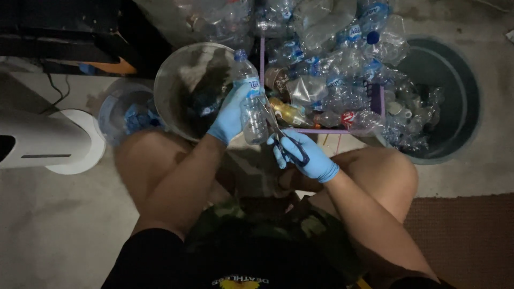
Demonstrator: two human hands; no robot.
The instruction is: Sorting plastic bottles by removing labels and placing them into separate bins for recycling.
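Head view: left grip [229, 115] around crinkled clear bottle [250, 101], right grip [305, 155] clutching steel scissors [284, 140].

At twelve o'clock the heap of clear bottles [321, 21] runs off the top edge; we cannot see its far side. The dark basin [450, 96] at two o'clock is half buried under it, its depths too dim to read

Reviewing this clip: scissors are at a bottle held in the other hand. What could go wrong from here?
1. The scissors in the right hand point toward the gloved left hand gripping the clear bottle; a slip on the smooth plastic might nick its fingers.
2. The light is dim, so the cut line is hard to see.
3. The bottle is held above bare knees, so a slip could reach them.
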